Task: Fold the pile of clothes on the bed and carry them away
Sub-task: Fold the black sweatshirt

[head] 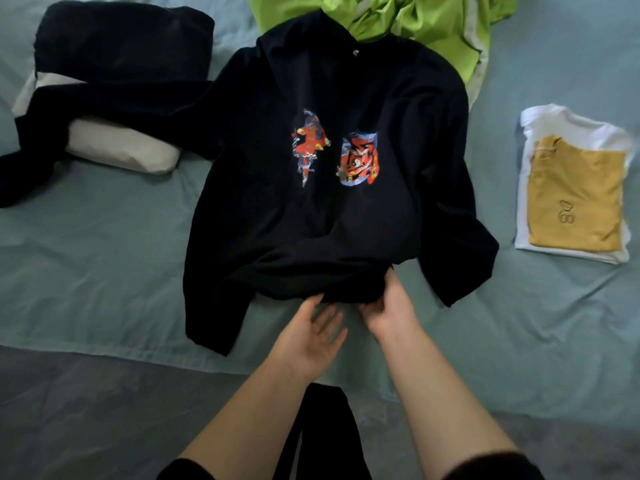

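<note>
A black hoodie (322,216) with a red and blue print lies face up in the middle of the bed, its left sleeve stretched toward the far left and its right sleeve folded down along its side. My right hand (388,306) grips the bunched bottom hem. My left hand (311,337) is beside it, palm up with fingers spread, its fingertips touching the hem. A crumpled lime-green garment (426,26) lies beyond the hoodie's hood.
A folded yellow shirt (578,199) rests on a folded white one (568,126) at the right. At the far left a dark folded garment (124,39) sits beside a white pillow (121,147). The pale green sheet (104,265) ends at the bed's near edge.
</note>
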Tool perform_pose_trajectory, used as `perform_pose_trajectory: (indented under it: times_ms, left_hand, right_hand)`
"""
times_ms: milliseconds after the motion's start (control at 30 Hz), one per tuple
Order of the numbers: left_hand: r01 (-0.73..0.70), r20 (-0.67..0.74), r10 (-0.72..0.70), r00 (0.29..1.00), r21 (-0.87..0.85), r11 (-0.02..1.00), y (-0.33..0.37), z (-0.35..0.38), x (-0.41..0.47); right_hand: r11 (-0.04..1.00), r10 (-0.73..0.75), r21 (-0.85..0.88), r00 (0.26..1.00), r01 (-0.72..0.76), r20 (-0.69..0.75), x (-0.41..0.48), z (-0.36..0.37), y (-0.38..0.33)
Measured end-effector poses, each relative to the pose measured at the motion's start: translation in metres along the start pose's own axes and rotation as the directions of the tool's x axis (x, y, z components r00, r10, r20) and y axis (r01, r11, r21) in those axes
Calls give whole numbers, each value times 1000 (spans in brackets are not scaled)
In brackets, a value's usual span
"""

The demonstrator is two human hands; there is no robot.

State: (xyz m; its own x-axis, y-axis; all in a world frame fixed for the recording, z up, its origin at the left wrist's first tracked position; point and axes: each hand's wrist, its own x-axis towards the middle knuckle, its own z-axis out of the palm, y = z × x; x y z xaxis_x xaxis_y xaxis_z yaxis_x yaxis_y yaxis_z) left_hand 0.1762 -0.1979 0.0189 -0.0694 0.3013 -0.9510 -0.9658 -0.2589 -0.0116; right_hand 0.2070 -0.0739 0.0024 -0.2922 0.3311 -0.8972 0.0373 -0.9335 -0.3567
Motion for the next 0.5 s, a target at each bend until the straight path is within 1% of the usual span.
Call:
perform_pose_trajectory:
  times_ms: [67, 167, 233, 300, 367, 433, 500]
  left_hand:
    - [36, 70, -38, 997, 38, 999, -12, 7, -2]
    - [85, 227, -71, 971, -56, 995, -24, 16, -10]
    - [102, 267, -74, 961, -92, 990, -30, 20, -17]
    - [115, 227, -97, 969, -70, 991, -36, 22, -24]
    - [117, 93, -117, 989, 2, 993, -47, 18, -26]
    - [96, -62, -91, 994, 77, 992, -58, 9, -21]
    - [66, -129, -55, 990, 86, 994, -68, -4, -15]
  right_hand:
    - [998, -50, -52, 998, 48, -39, -23, -22, 2]
    - [984, -145, -112, 987, 137, -68, -58, -51, 8]
    - [977, -186, -118, 981, 178, -62, -79, -65, 10]
    - [978, -198, -78, 978, 192, -69, -94, -76, 7]
    - [985, -167, 24, 978, 171, -121, -99, -83, -1]
    - [979, -91, 165, 980, 121, -176, -97, -89, -13]
    - [964, -7, 261, 983, 56, -186, -90, -98, -27]
